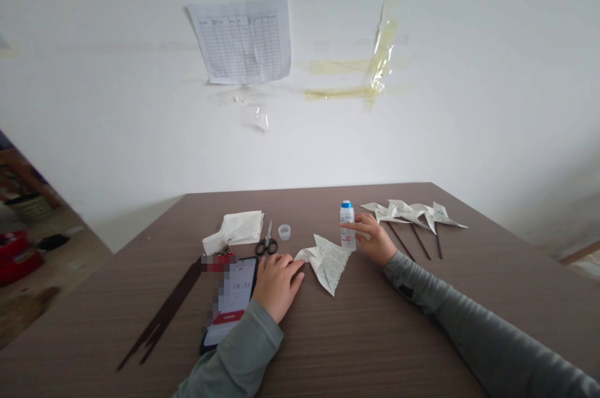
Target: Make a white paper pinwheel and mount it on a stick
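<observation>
A folded pinwheel of printed paper lies on the table between my hands. My left hand rests palm down, fingers stretched out, with a fingertip at the pinwheel's left point. At the paper's upper right corner stands a small white glue bottle with a blue top, upright. My right hand is closed around it from the right, one finger across its front. A translucent round cap sits apart from the bottle, beside black-handled scissors.
Finished paper pinwheels on brown sticks lie at the right back. To the left are a stack of paper, a phone near my left forearm, and several dark sticks. A white wall rises behind the table.
</observation>
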Demonstrator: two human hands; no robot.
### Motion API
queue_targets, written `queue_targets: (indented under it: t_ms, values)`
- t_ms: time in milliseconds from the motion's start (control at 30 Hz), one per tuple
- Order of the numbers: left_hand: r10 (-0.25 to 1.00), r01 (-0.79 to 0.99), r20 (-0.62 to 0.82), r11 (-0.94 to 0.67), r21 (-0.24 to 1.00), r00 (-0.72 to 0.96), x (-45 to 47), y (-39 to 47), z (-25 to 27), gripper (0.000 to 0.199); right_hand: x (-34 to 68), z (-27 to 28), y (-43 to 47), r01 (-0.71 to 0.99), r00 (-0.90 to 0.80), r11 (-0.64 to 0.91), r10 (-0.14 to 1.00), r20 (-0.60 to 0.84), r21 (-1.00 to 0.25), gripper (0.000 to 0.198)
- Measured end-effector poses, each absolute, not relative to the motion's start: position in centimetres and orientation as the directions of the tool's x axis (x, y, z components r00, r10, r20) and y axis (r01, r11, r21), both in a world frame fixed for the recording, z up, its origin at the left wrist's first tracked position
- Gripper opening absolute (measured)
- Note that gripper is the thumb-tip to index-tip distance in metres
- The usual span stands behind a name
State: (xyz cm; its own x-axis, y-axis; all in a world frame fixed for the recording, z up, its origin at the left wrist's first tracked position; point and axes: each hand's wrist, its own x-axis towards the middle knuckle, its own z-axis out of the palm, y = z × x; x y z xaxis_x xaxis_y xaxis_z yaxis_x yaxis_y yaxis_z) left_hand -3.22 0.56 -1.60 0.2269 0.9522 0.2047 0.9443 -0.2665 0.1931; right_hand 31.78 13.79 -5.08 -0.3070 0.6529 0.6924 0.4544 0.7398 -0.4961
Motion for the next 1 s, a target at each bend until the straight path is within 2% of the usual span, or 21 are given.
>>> queue_targets:
  t_ms: [133, 267, 400, 633, 767, 1000]
  values:
    - [0.955, 0.948, 0.190, -0.262, 0.181, 0.228, -2.7, 0.4, -1.5, 0.041, 31.9, -4.9, 13.0, 0.463, -0.263, 0.713, 0.678, 0.686, -0.527, 0.064]
    - [0.950, 0.945, 0.214, -0.269, 0.185, 0.228, -2.3, 0.5, -1.8, 0.041, 31.5, -4.9, 12.2, 0.454, -0.255, 0.691, 0.706, 0.661, -0.563, 0.067]
    - [0.945, 0.944, 0.238, -0.270, 0.187, 0.224, -1.7, 0.6, -2.4, 0.038, 30.6, -5.0, 11.7, 0.446, -0.192, 0.642, 0.749, 0.634, -0.623, 0.060]
    - [0.954, 0.946, 0.241, -0.234, 0.226, 0.179, -0.9, 0.8, -2.3, 0.033, 29.6, -4.4, 10.7, 0.468, -0.194, 0.609, 0.778, 0.598, -0.640, 0.028]
    - [0.954, 0.942, 0.229, -0.245, 0.231, 0.192, -0.6, 0.6, -1.7, 0.031, 29.0, -4.3, 10.7, 0.533, -0.224, 0.593, 0.786, 0.575, -0.603, 0.034]
    - [0.960, 0.949, 0.223, -0.217, 0.228, 0.166, 0.2, 0.3, -0.8, 0.031, 27.7, -4.9, 11.3, 0.586, -0.296, 0.599, 0.785, 0.544, -0.546, 0.032]
